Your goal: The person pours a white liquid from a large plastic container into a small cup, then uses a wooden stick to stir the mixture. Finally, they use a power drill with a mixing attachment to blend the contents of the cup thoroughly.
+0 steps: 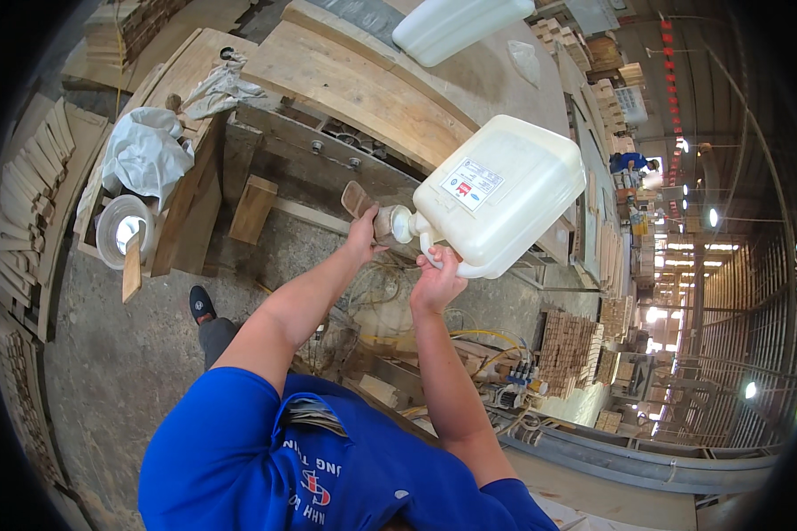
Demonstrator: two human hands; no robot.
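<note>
My right hand [436, 279] grips the handle of a big white plastic jerrycan [505, 190], which is tipped on its side with its spout [402, 223] pointing left. A label with red and blue print shows on its upper face. My left hand [363, 234] holds a small brown cup [381, 221] right against the spout. A brown flat piece [356, 199] sticks up just above that hand. I cannot tell whether liquid is flowing.
A second white jerrycan [460, 26] lies on the wooden bench [354, 88] beyond. At left are a white bucket with a stick [124, 232] and a white sack [146, 150]. Stacked wood blocks [571, 350] and cables [505, 372] lie lower right. A person in blue [630, 162] stands far off.
</note>
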